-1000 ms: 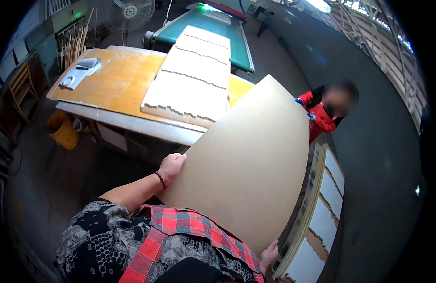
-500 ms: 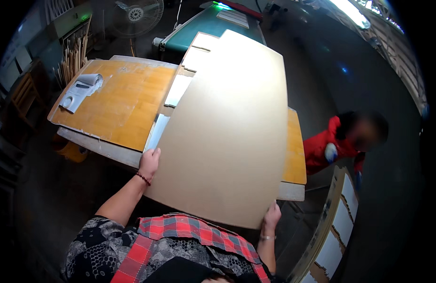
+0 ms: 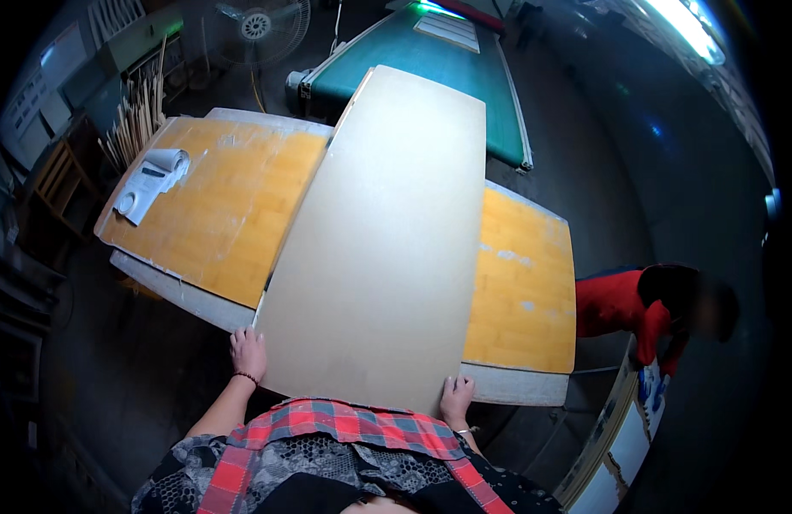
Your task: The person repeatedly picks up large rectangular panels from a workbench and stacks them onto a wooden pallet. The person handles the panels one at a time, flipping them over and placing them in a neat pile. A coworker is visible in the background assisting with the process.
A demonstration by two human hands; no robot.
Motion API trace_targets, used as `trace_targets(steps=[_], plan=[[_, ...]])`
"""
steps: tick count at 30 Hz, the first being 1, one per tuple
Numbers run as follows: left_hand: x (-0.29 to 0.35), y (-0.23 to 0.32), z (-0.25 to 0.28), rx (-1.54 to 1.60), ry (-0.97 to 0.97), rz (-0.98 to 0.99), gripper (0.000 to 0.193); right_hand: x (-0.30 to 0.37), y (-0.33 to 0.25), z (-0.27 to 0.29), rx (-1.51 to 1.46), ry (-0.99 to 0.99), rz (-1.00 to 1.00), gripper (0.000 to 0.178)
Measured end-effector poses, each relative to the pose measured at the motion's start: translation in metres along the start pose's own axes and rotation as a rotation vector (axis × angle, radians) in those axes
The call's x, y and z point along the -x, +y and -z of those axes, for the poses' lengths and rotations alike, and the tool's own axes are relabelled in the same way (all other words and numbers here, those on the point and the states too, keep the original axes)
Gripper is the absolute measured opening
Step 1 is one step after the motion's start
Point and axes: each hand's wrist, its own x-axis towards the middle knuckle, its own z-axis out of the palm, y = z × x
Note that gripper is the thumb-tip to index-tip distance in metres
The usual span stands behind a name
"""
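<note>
A large beige board (image 3: pixel 379 240) lies lengthwise across the yellow-topped table, its near end close to my apron. My left hand (image 3: pixel 249 353) is closed at the board's near left corner, with its fingers along the edge. At the near right corner my right hand (image 3: pixel 457 398) grips the opposite edge, its fingertips upward and part of the hand hidden by the board. Only a thin rim of the layer beneath shows along the board's left side.
The yellow tabletop (image 3: pixel 525 283) extends on both sides of the board; papers and a tape roll (image 3: pixel 128 203) lie at its left. A green conveyor (image 3: pixel 396 60) stands beyond. At right, a person in red (image 3: pixel 615 304) bends over a stack of panels (image 3: pixel 629 441). A fan (image 3: pixel 257 26) stands far left.
The beige board has swung left and come nearer, covering the white strips beneath it. Both my hands have moved lower and left in view. The person in red has bent down to the stack.
</note>
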Motion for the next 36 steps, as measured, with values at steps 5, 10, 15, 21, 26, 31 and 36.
trace_targets(steps=[5,10,15,21,26,31,36], plan=[[0.017,-0.038,-0.016,0.260,0.073,0.062,0.035,0.018,-0.014,-0.019,0.005,0.090,-0.023,0.033],[0.054,-0.074,-0.012,0.335,-0.065,0.128,0.033,0.065,-0.025,-0.014,-0.015,0.087,-0.093,0.034],[0.055,-0.116,-0.005,0.530,-0.431,0.166,0.042,0.100,-0.032,-0.012,-0.465,-0.006,-0.294,0.036],[0.078,-0.162,-0.012,0.678,-0.453,0.270,0.061,0.164,-0.037,-0.016,-0.052,-0.087,-0.482,0.058],[0.162,-0.204,0.006,0.474,-0.415,0.215,0.061,0.270,-0.032,0.006,-0.076,0.005,-0.512,0.057],[0.202,-0.208,0.004,0.406,-0.479,0.122,0.060,0.353,-0.011,0.026,-0.079,0.090,-0.566,0.054],[0.221,-0.163,-0.030,0.464,-0.557,0.033,0.056,0.407,0.036,0.063,-0.112,0.110,-0.749,0.053]])
